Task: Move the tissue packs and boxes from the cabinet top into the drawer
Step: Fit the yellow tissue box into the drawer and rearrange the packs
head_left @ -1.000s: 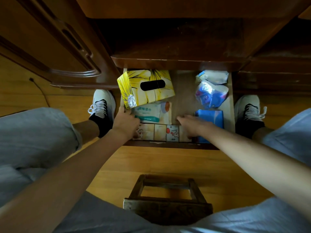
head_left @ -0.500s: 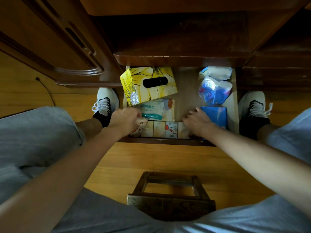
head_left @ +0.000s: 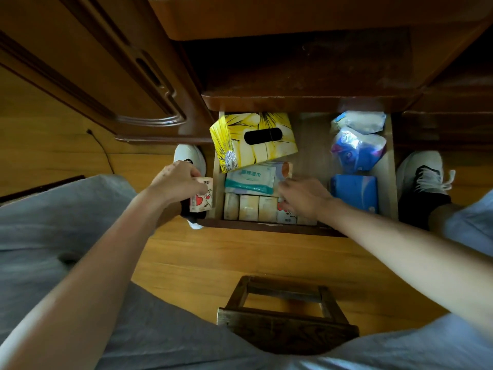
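L hand (head_left: 177,182) clamped on small heart-print tissue pack (head_left: 201,194), held just left of the drawer (head_left: 393,166), outside its wall. R hand (head_left: 302,198), fingers curled on the pack row (head_left: 250,210) at frame center; grip can't tell. Yellow tissue box (head_left: 256,141) sits tilted at drawer's upper left. Tip: R hand steadies the row, slot pack upright at the row's left end.

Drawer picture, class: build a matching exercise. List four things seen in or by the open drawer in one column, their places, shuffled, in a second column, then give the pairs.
Things:
1. yellow tissue box
2. blue tissue pack
3. heart-print pack
4. row of small packs

Places:
A. along the drawer's front edge
B. in the left hand, outside the drawer
C. drawer's back left
D. drawer's right side, near the front

Pairs: 1-C, 2-D, 3-B, 4-A
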